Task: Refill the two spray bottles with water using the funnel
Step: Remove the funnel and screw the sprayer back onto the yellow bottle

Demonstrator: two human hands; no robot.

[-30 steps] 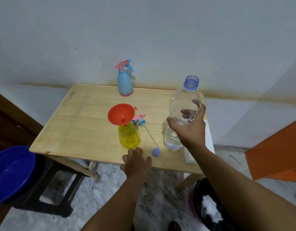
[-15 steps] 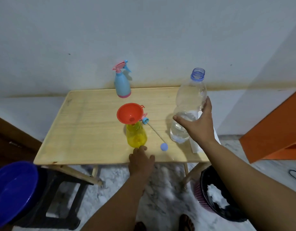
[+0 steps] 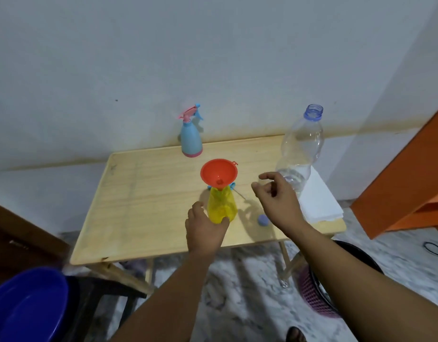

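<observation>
A yellow spray bottle (image 3: 222,204) stands mid-table with an orange funnel (image 3: 219,172) in its neck. My left hand (image 3: 206,229) grips the bottle's base from the near side. Its removed sprayer head (image 3: 232,185) lies behind it, its thin tube running to a blue weight (image 3: 263,220). My right hand (image 3: 279,199) hovers to the right of the bottle, fingers loosely curled, holding nothing. A clear water bottle (image 3: 302,149), uncapped and low on water, stands at the table's right. A blue spray bottle (image 3: 191,139) with a pink trigger stands at the far edge.
The wooden folding table (image 3: 144,208) stands against a white wall. Folded white paper (image 3: 317,201) lies at its right edge. A blue basin (image 3: 25,307) sits on a dark stool at lower left. A black bin (image 3: 348,275) and an orange cabinet (image 3: 407,183) are on the right.
My right hand let go of the water bottle and moved left toward the funnel. My left hand moved up from the table edge and took hold of the yellow bottle's base.
</observation>
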